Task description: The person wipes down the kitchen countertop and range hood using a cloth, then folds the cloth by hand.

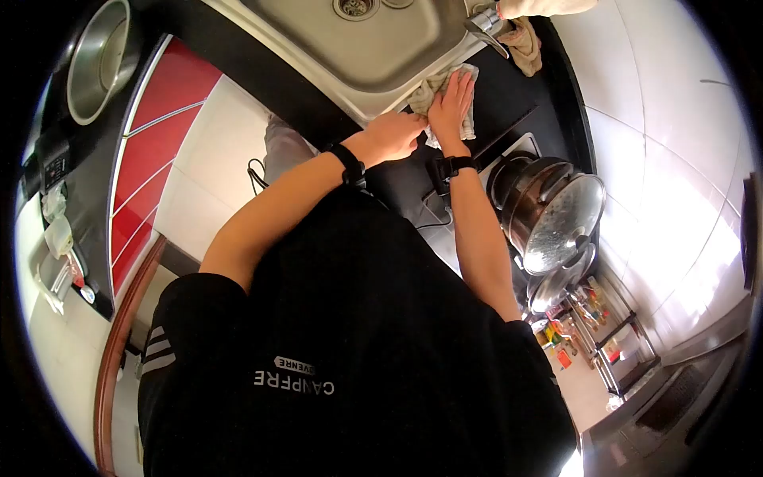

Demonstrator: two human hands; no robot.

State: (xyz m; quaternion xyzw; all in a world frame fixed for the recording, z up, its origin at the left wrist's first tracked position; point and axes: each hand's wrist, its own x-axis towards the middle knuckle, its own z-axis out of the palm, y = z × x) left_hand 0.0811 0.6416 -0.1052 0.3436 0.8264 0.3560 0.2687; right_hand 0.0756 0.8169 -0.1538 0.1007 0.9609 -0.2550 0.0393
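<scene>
My right hand (pixel 451 110) lies flat on a light striped cloth (pixel 466 83), its fingers stretched out, on the black counter beside the steel sink (pixel 381 93). Just to its left, my left hand (pixel 391 135) is closed, with curled fingers near the cloth's lower left edge and the sink's front corner. Whatever is inside those fingers is hidden. Both wrists wear black bands.
The faucet (pixel 486 24) stands at the sink's right, near a crumpled brown cloth (pixel 522 48). Stacked pots with a glass lid (pixel 563 225) stand right of my right forearm. A metal pot (pixel 99 62) sits on the far left counter. A cable (pixel 255 176) hangs near a grey object.
</scene>
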